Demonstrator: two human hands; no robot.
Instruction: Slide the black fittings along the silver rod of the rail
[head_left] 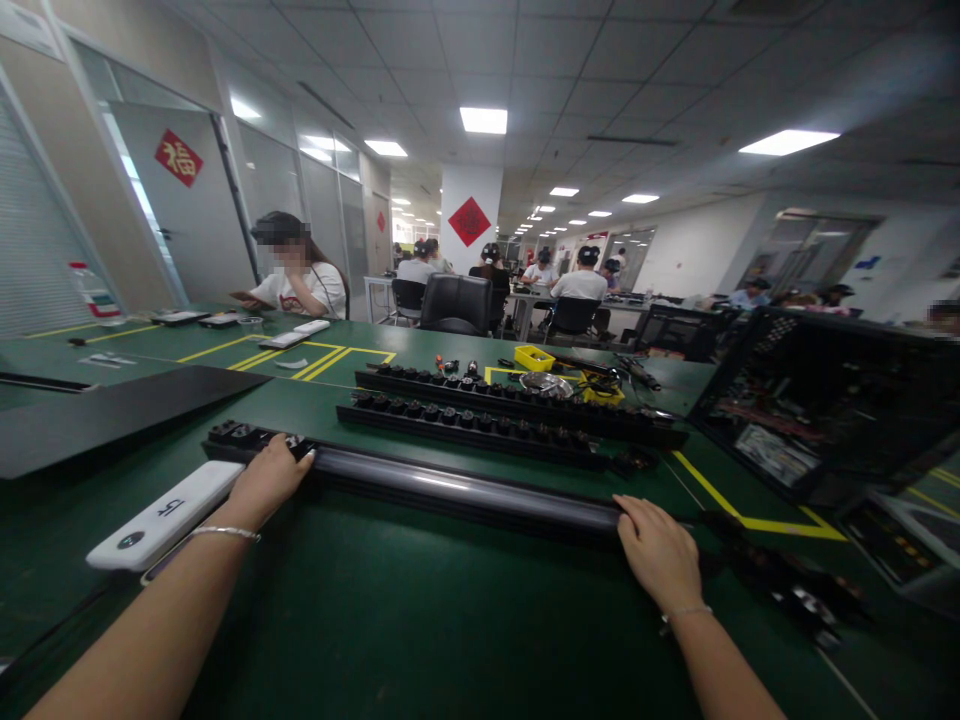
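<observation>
A long black power strip (pixel 450 487) lies across the green table in front of me, with a smooth, shiny bar along most of its length. At its left end, dark socket-like pieces (pixel 241 432) show. My left hand (pixel 271 478) grips the strip near that end, thumb and fingers on its top and edge. Around the right end my right hand (pixel 660 550) is closed, its fingers over the far edge; the underside is hidden. Just beyond lie two similar black strips with rows of round sockets, the nearer strip (pixel 465 425) and the farther strip (pixel 510 400).
Beside my left forearm lies a white oblong device (pixel 165 515). A dark flat panel (pixel 127 415) is at left. An open computer case (pixel 832 400) stands at right, near blurred dark parts (pixel 802 590). Yellow trays (pixel 534 357) stand behind the strips. A person (pixel 304 285) sits across the table.
</observation>
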